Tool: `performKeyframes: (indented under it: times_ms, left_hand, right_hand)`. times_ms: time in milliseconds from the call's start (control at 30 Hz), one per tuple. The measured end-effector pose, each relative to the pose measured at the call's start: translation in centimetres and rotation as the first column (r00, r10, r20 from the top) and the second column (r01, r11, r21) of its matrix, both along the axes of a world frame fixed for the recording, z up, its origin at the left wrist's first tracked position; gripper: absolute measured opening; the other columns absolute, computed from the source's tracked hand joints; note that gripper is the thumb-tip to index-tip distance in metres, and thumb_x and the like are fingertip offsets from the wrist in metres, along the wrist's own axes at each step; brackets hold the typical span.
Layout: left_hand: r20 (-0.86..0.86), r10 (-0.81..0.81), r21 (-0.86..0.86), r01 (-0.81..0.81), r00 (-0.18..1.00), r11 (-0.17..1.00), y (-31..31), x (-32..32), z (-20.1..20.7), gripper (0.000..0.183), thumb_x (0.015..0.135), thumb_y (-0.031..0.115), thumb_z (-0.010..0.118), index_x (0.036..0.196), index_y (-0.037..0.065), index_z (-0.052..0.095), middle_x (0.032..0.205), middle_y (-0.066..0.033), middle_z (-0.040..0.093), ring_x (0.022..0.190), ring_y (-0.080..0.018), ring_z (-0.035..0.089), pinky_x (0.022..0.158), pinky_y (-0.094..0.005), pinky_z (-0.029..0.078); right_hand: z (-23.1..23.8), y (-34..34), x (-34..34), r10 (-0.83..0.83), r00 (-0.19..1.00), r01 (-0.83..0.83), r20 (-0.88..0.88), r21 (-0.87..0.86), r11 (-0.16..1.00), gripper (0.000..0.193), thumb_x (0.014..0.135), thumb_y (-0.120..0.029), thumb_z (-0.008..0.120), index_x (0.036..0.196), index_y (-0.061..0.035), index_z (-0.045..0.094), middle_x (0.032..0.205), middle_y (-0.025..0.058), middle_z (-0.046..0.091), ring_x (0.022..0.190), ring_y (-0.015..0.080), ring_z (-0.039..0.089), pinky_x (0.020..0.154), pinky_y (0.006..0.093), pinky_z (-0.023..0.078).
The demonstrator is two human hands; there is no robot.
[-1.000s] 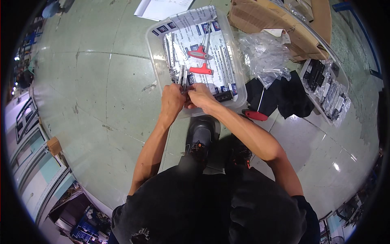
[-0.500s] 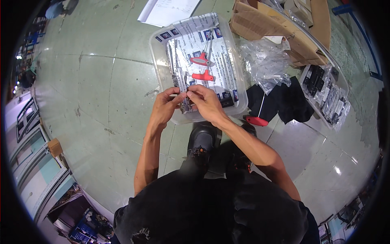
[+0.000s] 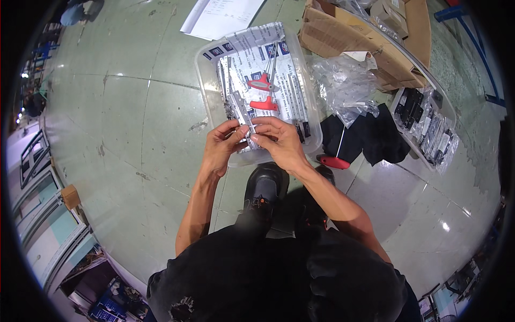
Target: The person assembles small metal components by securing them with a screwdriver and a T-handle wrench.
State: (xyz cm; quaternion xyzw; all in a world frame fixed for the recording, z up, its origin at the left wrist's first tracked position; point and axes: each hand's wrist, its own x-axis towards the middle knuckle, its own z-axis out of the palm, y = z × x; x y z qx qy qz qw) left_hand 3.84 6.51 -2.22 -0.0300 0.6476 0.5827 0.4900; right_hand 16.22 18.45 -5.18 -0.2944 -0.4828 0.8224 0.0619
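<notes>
Over the near end of a clear plastic bin (image 3: 315, 102), my left hand (image 3: 221, 140) and my right hand (image 3: 279, 140) pinch a slim silvery metal strip (image 3: 240, 107) between them. The strip tilts, its far end leaning left. My left fingers close on its left side, my right thumb and fingers on its right side; the fingertips partly cover it. Two red T-handle hex keys, one (image 3: 260, 82) beyond the other (image 3: 264, 104), lie in the bin on printed wrapping sheet. More metal strips (image 3: 298, 96) line the bin's right side, and others lie at its left.
Right of the bin are a crumpled clear plastic bag (image 3: 343, 80), black cloth (image 3: 382, 134) and another red-handled tool (image 3: 332, 161). An open cardboard box (image 3: 343, 32) and a tray of bagged black parts (image 3: 426, 126) stand farther right. Papers (image 3: 220, 16) lie beyond the bin.
The metal strip has turned from nearly upright in view to a leftward tilt, and shows more clearly. Both hands have shifted slightly nearer to me, and my right fingers have moved along its right side.
</notes>
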Motion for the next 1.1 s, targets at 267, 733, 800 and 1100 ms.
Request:
performKeyframes:
  times_ms: [267, 733, 800, 1100]
  left_hand:
    - [0.002, -0.049, 0.004, 0.049, 0.999, 0.999, 0.0, 0.7, -0.9, 0.012, 0.09, 0.012, 0.067, 0.1, 0.006, 0.066, 0.092, -0.0003, 0.066, 0.084, -0.0094, 0.062, 0.075, -0.0295, 0.054]
    - [-0.054, -0.12, -0.07, 0.116, 0.991, 0.991, 0.0, 1.1, -2.8, 0.014, 0.089, 0.013, 0.068, 0.101, 0.005, 0.066, 0.088, 0.0018, 0.063, 0.08, -0.0086, 0.059, 0.072, -0.0284, 0.056]
    - [-0.05, -0.128, -0.096, 0.122, 0.991, 0.988, -0.1, 1.2, -2.8, 0.014, 0.089, 0.013, 0.068, 0.101, 0.005, 0.067, 0.086, 0.0025, 0.062, 0.079, -0.0085, 0.059, 0.072, -0.0284, 0.056]
    - [-0.047, -0.126, -0.075, 0.122, 0.991, 0.99, -0.3, 1.3, -3.4, 0.016, 0.09, 0.012, 0.067, 0.105, 0.005, 0.065, 0.088, 0.0037, 0.06, 0.08, -0.008, 0.058, 0.073, -0.0293, 0.056]
  right_hand:
    - [-0.6, 0.0, 0.8, 0.005, 1.0, -0.005, 0.015, -0.01, 1.0, 0.033, 0.084, 0.002, 0.067, 0.116, -0.002, 0.061, 0.094, 0.0044, 0.068, 0.088, 0.01, 0.061, 0.078, 0.0241, 0.047]
    - [-2.7, 4.2, 1.3, -0.281, 0.9, -0.198, 0.332, 0.888, 0.416, 0.021, 0.08, 0.001, 0.063, 0.1, 0.0069, 0.064, 0.104, 0.0218, 0.063, 0.088, 0.0424, 0.063, 0.078, 0.0454, 0.052]
    - [-2.6, 3.8, 1.2, -0.282, 0.897, -0.212, 0.341, 0.89, 0.404, 0.023, 0.08, 0.001, 0.063, 0.102, 0.0073, 0.064, 0.112, 0.0223, 0.061, 0.089, 0.0431, 0.063, 0.08, 0.0465, 0.052]
    - [-1.8, 3.3, 1.3, -0.244, 0.846, -0.376, 0.473, 0.855, 0.357, 0.029, 0.076, 0.006, 0.056, 0.105, 0.0054, 0.056, 0.135, 0.0223, 0.046, 0.078, 0.045, 0.065, 0.074, 0.0497, 0.053]
